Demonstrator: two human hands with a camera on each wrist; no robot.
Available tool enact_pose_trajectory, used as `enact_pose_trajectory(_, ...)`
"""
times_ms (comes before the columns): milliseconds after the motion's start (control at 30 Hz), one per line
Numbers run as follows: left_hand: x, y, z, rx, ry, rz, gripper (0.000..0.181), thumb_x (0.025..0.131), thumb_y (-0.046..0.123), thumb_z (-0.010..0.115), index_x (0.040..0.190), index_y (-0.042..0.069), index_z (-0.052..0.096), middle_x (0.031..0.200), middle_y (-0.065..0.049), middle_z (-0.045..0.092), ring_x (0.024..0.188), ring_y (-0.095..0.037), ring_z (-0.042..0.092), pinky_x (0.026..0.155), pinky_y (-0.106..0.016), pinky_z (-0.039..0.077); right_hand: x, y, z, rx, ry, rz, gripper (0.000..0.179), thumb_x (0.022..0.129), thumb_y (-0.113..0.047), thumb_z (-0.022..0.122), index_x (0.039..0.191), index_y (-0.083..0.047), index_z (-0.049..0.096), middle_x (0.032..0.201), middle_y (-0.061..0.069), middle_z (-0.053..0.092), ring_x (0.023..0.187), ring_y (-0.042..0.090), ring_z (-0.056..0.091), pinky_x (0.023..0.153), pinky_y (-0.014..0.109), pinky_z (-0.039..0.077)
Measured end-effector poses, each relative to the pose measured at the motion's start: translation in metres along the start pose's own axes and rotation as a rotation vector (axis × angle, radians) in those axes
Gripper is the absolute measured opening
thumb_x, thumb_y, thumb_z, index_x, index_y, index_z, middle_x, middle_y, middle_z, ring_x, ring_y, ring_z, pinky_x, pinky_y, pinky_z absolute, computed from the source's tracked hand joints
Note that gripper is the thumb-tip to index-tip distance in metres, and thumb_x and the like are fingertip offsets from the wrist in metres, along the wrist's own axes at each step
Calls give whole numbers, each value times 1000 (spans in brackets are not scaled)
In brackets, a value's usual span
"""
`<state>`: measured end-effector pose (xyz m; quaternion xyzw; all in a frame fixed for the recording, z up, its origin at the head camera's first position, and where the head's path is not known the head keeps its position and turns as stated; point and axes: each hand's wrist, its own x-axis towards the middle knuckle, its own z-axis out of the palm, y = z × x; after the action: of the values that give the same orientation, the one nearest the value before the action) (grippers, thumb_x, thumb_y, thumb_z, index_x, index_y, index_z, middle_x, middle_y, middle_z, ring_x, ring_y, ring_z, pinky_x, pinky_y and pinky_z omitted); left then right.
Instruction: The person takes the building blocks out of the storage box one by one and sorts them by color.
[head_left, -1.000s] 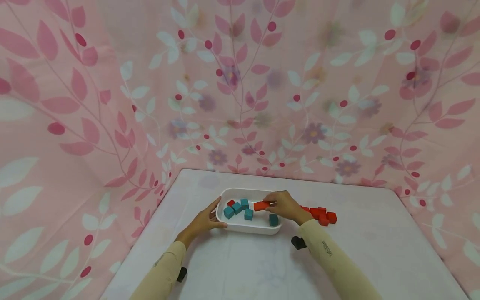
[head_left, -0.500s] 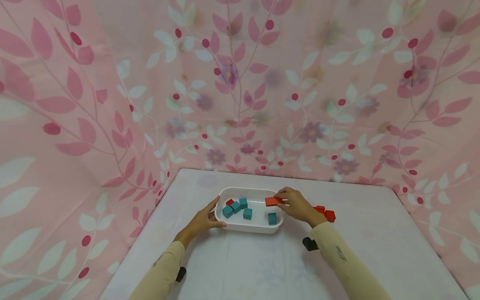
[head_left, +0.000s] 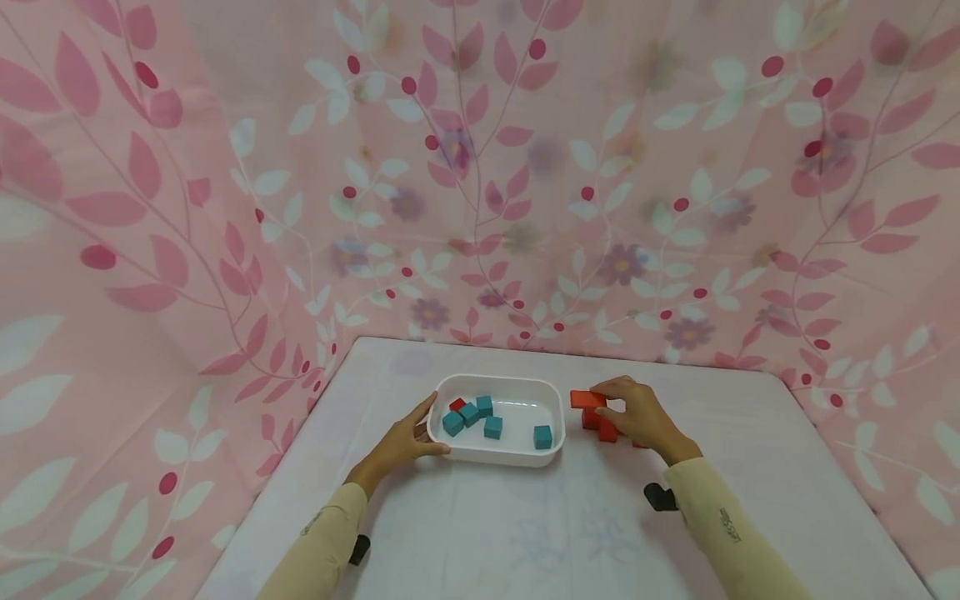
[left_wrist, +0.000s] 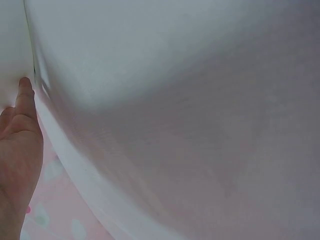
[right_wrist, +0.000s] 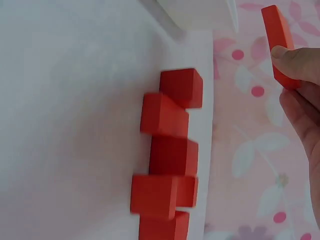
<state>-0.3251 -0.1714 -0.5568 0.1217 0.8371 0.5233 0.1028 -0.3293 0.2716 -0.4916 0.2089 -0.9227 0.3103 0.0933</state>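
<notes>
Between fingers (right_wrist: 300,62), flat red block (right_wrist: 278,32).

Right of the white tray (head_left: 495,458), I am losing part of the red pile (head_left: 590,419) behind the right hand (head_left: 637,411), also masking one end of the red slab (head_left: 582,399). Inside the tray, teal cubes (head_left: 469,415) are partly hiding a red block (head_left: 457,404). Sleeve lettering (head_left: 730,526) to the tray's near right is showing too small to read. The left-wrist edge is cropping the left hand (left_wrist: 21,145).
</notes>
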Motion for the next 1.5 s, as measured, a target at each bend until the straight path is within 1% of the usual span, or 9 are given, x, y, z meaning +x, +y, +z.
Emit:
enact_pose_trajectory(133, 0, 1, -1, -7, 6, -2, 108, 70, 41, 86, 156, 32, 22, 160, -3, 25, 137, -30, 40, 102, -40, 43, -8, 10, -14, 13, 14, -27, 38, 85, -4, 74, 122, -6, 67, 119, 9, 65, 103, 29, 66, 88, 51, 54)
enact_pose_trajectory(333, 0, 1, 0, -10, 1, -2, 109, 70, 40, 86, 156, 30, 21, 160, -3, 23, 138, -29, 39, 101, -38, 44, -22, 29, -35, -6, 50, -50, 39, 81, 5, 75, 118, 3, 66, 113, 16, 66, 95, 33, 69, 83, 47, 55)
enact_pose_trajectory(567, 0, 0, 1, -10, 0, -8, 109, 70, 41, 86, 156, 32, 20, 161, -2, 22, 138, -30, 39, 102, -39, 43, -42, 55, -50, -35, 22, 51, 38, 82, 5, 73, 120, 3, 65, 113, 19, 66, 101, 39, 65, 81, 47, 56)
enact_pose_trajectory(800, 1, -2, 1, -6, 7, -5, 108, 70, 39, 86, 156, 33, 21, 160, 1, 24, 138, -28, 39, 102, -38, 43, -57, 83, -54, -114, 29, 103, 34, 82, 5, 74, 115, 7, 67, 110, 23, 67, 103, 42, 62, 82, 53, 54)
enact_pose_trajectory(1033, 1, -2, 3, -17, 2, -25, 108, 69, 41, 86, 156, 35, 22, 161, -2, 22, 138, -30, 38, 101, -39, 45, -70, 100, -58, -135, -22, 242, 34, 85, 3, 71, 117, 9, 65, 112, 26, 64, 106, 47, 57, 87, 59, 50)
enact_pose_trajectory(1100, 1, -2, 3, -24, 2, -34, 108, 70, 41, 86, 156, 36, 21, 161, -2, 22, 138, -30, 39, 100, -39, 45, -73, 104, -59, -154, -28, 263, 33, 84, 3, 71, 116, 9, 65, 112, 27, 64, 106, 47, 56, 87, 60, 49)
enact_pose_trajectory(1333, 1, -1, 2, -2, 24, -48, 107, 70, 42, 86, 156, 35, 22, 161, -2, 22, 138, -30, 39, 101, -42, 44, -82, 113, -56, -179, -98, 321, 35, 84, 5, 70, 118, 11, 64, 114, 30, 62, 110, 50, 53, 92, 64, 44)
enact_pose_trajectory(1400, 2, 0, 2, 0, 22, -43, 108, 70, 43, 86, 156, 34, 21, 161, -2, 22, 138, -31, 39, 102, -43, 44, -84, 115, -52, -170, -124, 346, 36, 84, 5, 70, 119, 11, 63, 115, 31, 62, 111, 51, 52, 92, 64, 44)
enact_pose_trajectory(1500, 2, 0, 2, -6, 9, -35, 109, 69, 43, 86, 156, 33, 21, 161, -2, 22, 138, -31, 39, 102, -42, 44, -85, 117, -47, -168, -127, 360, 35, 84, 4, 71, 118, 10, 64, 115, 29, 62, 110, 49, 53, 93, 64, 44)
